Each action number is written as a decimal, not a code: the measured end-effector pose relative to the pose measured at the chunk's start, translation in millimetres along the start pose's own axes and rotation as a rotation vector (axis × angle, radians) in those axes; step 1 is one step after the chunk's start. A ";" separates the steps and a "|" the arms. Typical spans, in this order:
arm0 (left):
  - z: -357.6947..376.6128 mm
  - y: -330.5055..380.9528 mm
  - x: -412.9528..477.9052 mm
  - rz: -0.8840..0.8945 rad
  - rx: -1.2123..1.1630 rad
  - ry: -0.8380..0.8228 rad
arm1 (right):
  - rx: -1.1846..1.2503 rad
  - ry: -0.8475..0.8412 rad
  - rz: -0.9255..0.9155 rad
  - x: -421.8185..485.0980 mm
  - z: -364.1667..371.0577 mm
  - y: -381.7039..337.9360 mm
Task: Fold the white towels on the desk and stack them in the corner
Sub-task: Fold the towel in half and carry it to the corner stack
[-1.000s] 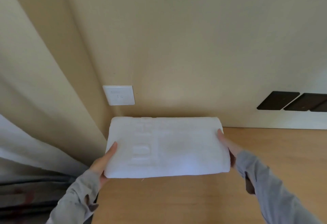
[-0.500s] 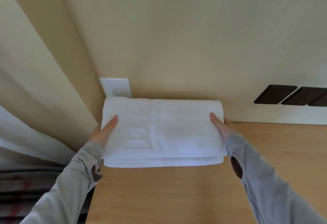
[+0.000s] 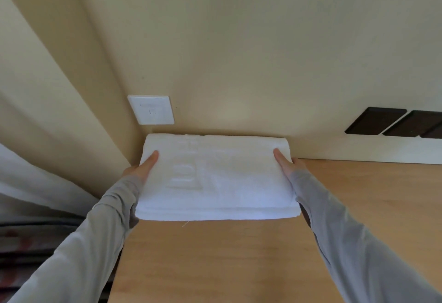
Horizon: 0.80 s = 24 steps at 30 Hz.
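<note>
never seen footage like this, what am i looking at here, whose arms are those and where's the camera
There is no machine here. The camera sits on a person's head, looking forward and down, so the two arms in grey sleeves reaching in from the bottom are that person's own.

The brown surface is a wooden desk, pushed up against a cream wall. A folded white towel lies in the desk's far left corner. The left hand grips its left end and the right hand grips its right end, thumbs on top.

On the wall above the towel is a white socket; further right are dark wall plates. A pale curtain hangs at the left.
</note>
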<state>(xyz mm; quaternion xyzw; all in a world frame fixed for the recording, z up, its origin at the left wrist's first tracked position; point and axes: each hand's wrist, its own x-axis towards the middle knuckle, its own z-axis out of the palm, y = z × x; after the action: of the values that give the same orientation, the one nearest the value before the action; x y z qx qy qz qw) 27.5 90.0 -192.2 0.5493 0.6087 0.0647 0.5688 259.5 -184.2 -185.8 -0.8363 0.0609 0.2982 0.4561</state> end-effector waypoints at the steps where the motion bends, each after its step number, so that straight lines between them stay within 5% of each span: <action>1: 0.2 -1.6 0.9 -0.005 0.006 0.001 | -0.014 0.004 -0.002 -0.2 1.0 1.8; 11: 1.8 -6.8 -18.5 0.066 0.165 0.041 | -0.153 0.160 -0.081 -15.0 9.4 18.6; 13: 1.5 -6.2 -32.2 0.245 0.426 0.232 | -0.295 0.326 -0.240 -23.4 5.5 12.1; 16: 18.8 -8.6 -67.4 0.831 0.595 0.435 | -0.519 0.573 -0.813 -59.0 20.0 1.4; 18: 49.1 -7.1 -84.7 1.074 0.788 0.326 | -0.670 0.376 -0.996 -78.2 51.0 -3.3; 20: 75.5 -6.3 -84.3 1.027 1.014 0.162 | -0.887 0.145 -0.935 -83.5 80.8 -3.9; 24: 53.9 -14.8 -37.6 0.980 1.206 0.142 | -1.096 0.192 -0.826 -48.4 65.1 13.2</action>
<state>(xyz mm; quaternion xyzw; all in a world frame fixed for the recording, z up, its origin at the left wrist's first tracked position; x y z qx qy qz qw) 50.4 26.9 -197.8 0.9645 0.2614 0.0017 0.0382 186.3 -148.0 -195.0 -0.9234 -0.3818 0.0124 0.0365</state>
